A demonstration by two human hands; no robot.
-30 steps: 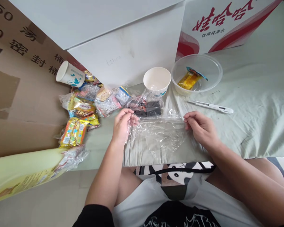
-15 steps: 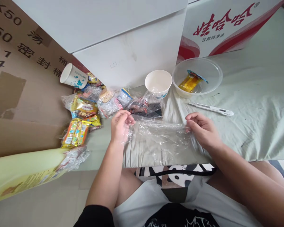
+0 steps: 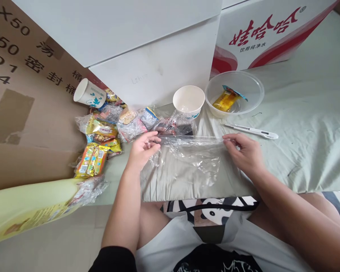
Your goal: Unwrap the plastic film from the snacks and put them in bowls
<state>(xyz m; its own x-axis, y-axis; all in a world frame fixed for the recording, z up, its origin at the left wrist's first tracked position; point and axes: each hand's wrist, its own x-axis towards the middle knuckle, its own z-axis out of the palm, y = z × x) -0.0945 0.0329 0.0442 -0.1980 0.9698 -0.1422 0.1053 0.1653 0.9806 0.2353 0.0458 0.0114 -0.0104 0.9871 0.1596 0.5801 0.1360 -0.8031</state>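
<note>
A crumpled clear plastic bag (image 3: 192,162) is stretched between my two hands over the green cloth. My left hand (image 3: 142,151) has the left end of its upper edge at the fingertips, thumb a little apart from the fingers. At the other end, my right hand (image 3: 245,151) pinches the edge between thumb and bent forefinger. The bag's lower part hangs loose, and the cloth shows through it. Just beyond the bag lie a dark packet (image 3: 187,130) and clear wrapping, partly covered.
Wrapped snacks (image 3: 102,128) are heaped on the left by a cardboard box (image 3: 31,124). A tipped paper cup (image 3: 89,93), a paper bowl (image 3: 188,101) and a plastic bowl (image 3: 251,90) holding a yellow packet (image 3: 223,102) stand behind. A white utility knife (image 3: 255,131) lies right.
The bag's upper edge is pulled straighter and has risen slightly. My left hand has shifted a little left, its fingers more stretched out. My right hand stays nearly in place.
</note>
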